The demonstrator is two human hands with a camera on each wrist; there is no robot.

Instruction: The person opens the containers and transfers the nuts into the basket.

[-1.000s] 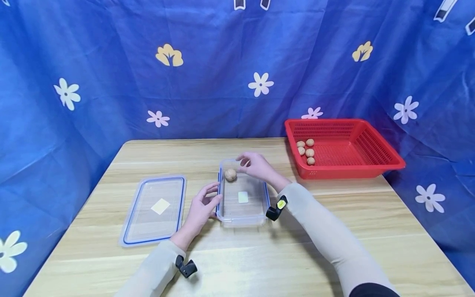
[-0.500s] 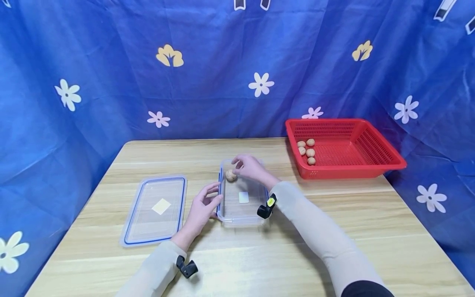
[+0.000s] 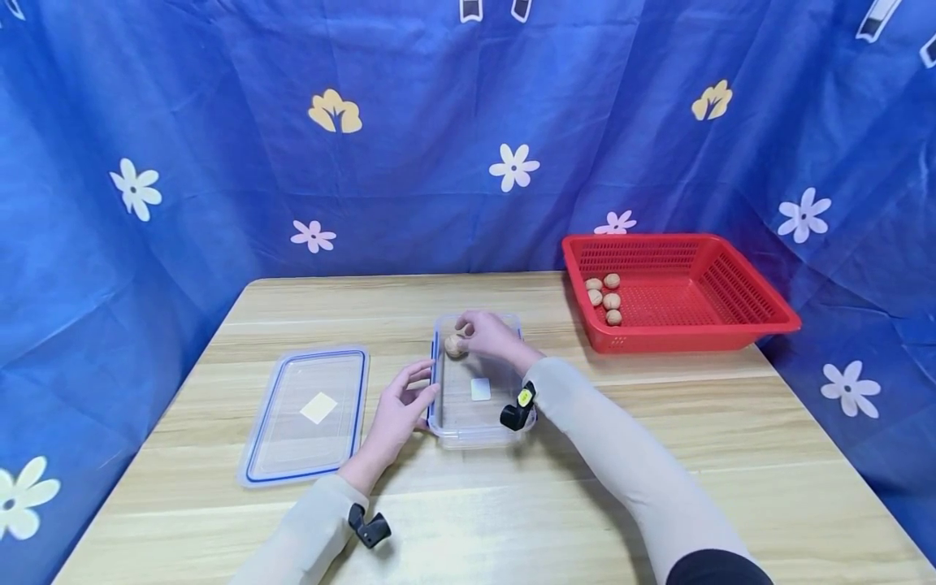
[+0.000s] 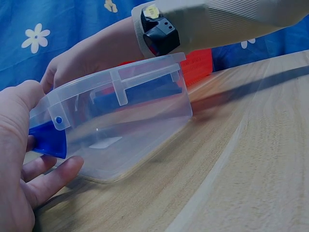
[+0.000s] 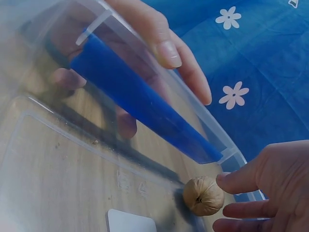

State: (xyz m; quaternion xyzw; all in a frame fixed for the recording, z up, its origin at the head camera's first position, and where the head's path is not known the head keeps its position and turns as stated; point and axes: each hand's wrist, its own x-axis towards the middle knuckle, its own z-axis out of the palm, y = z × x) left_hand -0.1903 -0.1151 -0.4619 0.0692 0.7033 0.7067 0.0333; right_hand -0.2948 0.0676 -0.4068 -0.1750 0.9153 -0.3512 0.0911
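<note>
On the table stands a clear plastic food container point(image 3: 471, 435), lidless, with blue side latches and a pale square label. Inside its far left corner sits a single walnut point(image 3: 454, 347). My left hand point(image 3: 395, 414) holds the container's left side, with digits over the rim and others outside beside the blue latch point(image 4: 50, 140). My right hand point(image 3: 491, 335) reaches into the far end. In the right wrist view its loosely extended fingers point(image 5: 248, 209) lie beside the walnut point(image 5: 203, 195), the uppermost tip at or very near its shell; contact is hard to tell.
The blue-rimmed clear lid point(image 3: 303, 447), bearing a pale label, lies flat left of the container. At the back right, a red plastic basket point(image 3: 680, 340) holds several walnuts point(image 3: 611, 301) along its left side. A blue flowered curtain point(image 3: 417, 187) hangs behind the table.
My right hand has moved left over the container and lowered beside the walnut inside. My left hand and the walnuts in the basket have stayed in place.
</note>
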